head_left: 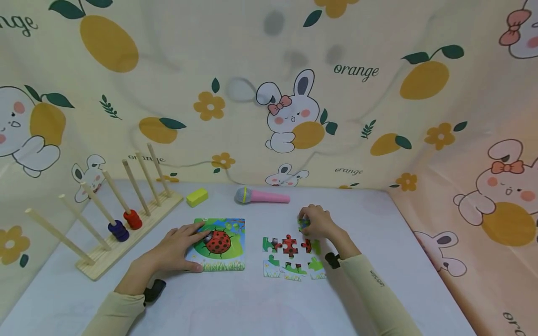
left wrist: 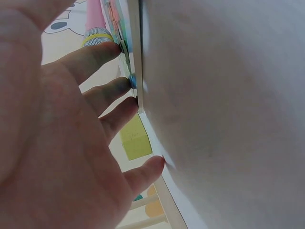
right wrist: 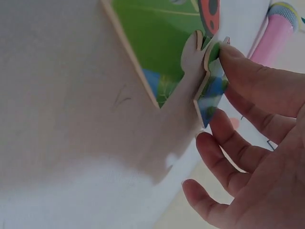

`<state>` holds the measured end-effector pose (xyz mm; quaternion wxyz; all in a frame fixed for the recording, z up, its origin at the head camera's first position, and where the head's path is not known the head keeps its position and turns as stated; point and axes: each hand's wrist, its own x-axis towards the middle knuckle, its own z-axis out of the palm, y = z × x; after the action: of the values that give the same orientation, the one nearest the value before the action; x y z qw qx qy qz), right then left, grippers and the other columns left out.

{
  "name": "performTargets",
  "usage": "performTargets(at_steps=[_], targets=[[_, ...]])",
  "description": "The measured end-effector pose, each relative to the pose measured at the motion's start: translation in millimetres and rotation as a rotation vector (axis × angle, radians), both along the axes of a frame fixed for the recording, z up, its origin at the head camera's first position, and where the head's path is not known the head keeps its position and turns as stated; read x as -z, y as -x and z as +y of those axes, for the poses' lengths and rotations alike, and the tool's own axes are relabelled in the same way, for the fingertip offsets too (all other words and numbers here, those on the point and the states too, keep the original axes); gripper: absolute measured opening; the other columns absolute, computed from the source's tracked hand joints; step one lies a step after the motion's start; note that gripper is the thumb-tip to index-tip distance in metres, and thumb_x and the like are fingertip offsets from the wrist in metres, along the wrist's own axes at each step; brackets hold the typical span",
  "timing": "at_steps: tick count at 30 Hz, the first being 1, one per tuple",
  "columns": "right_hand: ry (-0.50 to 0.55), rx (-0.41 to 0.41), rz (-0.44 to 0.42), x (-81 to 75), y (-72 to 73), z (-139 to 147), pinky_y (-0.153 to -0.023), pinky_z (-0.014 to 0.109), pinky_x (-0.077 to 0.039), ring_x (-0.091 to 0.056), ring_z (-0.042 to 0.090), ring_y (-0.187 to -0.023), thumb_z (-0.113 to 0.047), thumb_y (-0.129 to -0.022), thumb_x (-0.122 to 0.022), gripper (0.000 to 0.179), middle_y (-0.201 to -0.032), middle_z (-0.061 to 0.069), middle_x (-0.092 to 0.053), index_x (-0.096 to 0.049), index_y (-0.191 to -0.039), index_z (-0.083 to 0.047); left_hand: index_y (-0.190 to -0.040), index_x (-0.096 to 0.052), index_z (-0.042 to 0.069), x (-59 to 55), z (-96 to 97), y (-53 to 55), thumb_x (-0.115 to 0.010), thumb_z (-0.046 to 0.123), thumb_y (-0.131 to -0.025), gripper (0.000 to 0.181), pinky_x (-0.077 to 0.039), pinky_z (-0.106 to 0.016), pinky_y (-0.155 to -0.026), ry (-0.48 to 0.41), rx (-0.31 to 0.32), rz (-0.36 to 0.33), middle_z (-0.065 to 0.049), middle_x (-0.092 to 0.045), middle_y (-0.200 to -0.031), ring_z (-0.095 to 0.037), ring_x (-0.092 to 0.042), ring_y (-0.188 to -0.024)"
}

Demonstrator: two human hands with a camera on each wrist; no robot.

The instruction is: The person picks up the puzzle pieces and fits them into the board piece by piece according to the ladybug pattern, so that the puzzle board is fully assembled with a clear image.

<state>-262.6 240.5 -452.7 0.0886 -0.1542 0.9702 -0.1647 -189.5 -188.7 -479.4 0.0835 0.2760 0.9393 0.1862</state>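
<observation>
A square ladybug puzzle board [head_left: 233, 256] lies on the table left of centre. My left hand [head_left: 174, 249] rests on its left side, fingers spread over the picture and thumb at the near left corner. In the left wrist view its fingertips [left wrist: 128, 82] touch the board's edge. My right hand [head_left: 321, 223] pinches a green and blue puzzle piece [right wrist: 212, 93] between thumb and fingers, tilted on edge. Beneath and in front of that hand lie several loose puzzle pieces [head_left: 289, 246] in two rows, forming a ladybug picture with gaps between them.
Along the left stands a wooden peg rack [head_left: 134, 233] with blue rings [head_left: 119, 231] and red rings [head_left: 132, 219] on two of its upright pegs. Behind the board lie a yellow block [head_left: 197, 197] and a pink toy microphone [head_left: 269, 197]. A printed cloth hangs at the back.
</observation>
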Motion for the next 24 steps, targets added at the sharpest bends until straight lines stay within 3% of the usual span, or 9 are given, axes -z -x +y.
performTargets(at_steps=[7, 17, 24], targets=[[0.039, 0.012, -0.002, 0.8, 0.8, 3.1, -0.087, 0.055, -0.043, -0.051, 0.03, -0.099, -0.011, -0.077, -0.086, 0.034, -0.105, 0.012, -0.056, -0.066, -0.104, -0.006, -0.149, -0.047, 0.011, -0.7, 1.2, -0.3, -0.079, 0.065, -0.071, 0.099, -0.022, -0.074, -0.107, -0.003, -0.005, -0.007, -0.022, -0.03, -0.158, -0.047, -0.031, -0.141], [0.165, -0.029, -0.041, 0.2, 5.1, 6.2, -0.082, 0.045, -0.05, -0.055, 0.025, -0.089, 0.006, -0.083, -0.075, 0.026, -0.095, 0.011, -0.059, -0.065, -0.107, 0.001, -0.149, -0.047, 0.012, 2.2, 0.3, 0.4, -0.078, 0.066, -0.071, 0.101, -0.021, -0.074, -0.107, -0.007, -0.004, -0.005, -0.023, -0.03, -0.158, -0.047, -0.031, -0.141], [0.224, -0.105, -0.031, -6.6, 9.9, -12.0, -0.076, 0.04, -0.05, -0.056, 0.021, -0.082, 0.011, -0.084, -0.067, 0.02, -0.089, 0.008, -0.064, -0.068, -0.099, -0.002, -0.15, -0.046, 0.012, 4.2, -0.5, 0.2, -0.079, 0.063, -0.072, 0.099, -0.02, -0.073, -0.108, -0.006, -0.004, -0.008, -0.022, -0.029, -0.159, -0.047, -0.029, -0.142]])
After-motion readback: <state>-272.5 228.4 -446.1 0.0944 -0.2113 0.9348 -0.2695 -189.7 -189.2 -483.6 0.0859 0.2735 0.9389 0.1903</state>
